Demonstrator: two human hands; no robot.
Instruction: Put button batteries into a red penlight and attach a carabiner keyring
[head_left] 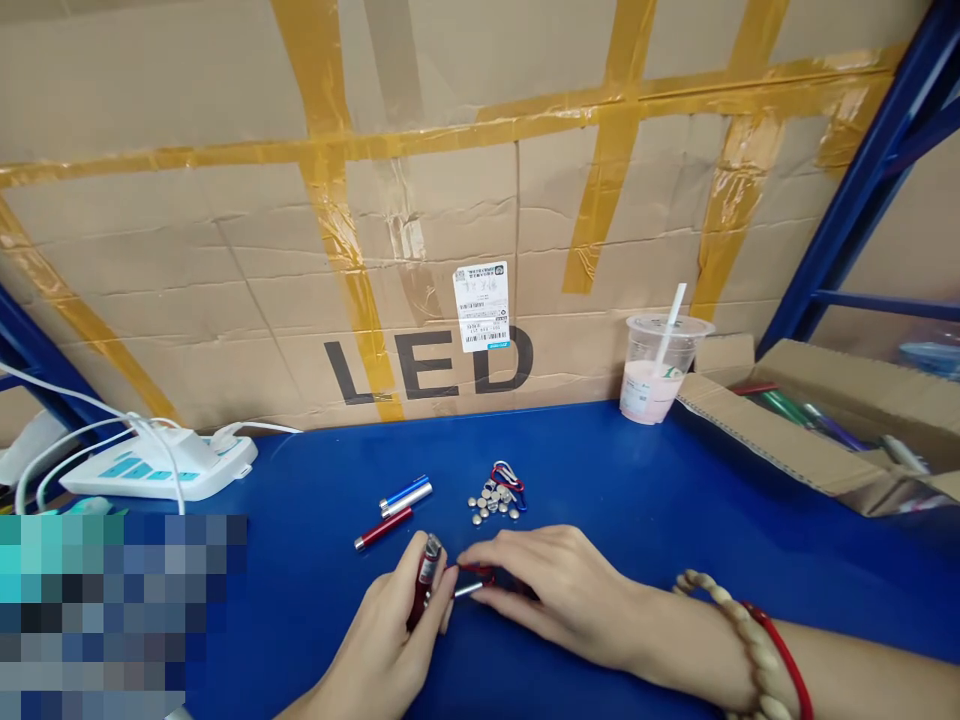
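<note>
My left hand is closed around a dark red, tube-like piece with a silver end, held upright. Close beside it, my right hand pinches a thin silver piece with something red at its end; the fingers partly hide it. Beyond my hands lie a red mini flashlight tube, a silver one and a blue one. Several button cells are scattered to their right, touching small coloured carabiner clips.
A cup with pink drink and a straw stands at the back right. An opened cardboard box holds coloured tubes. At left sits a white power strip with cables. A large taped carton closes off the blue table's back.
</note>
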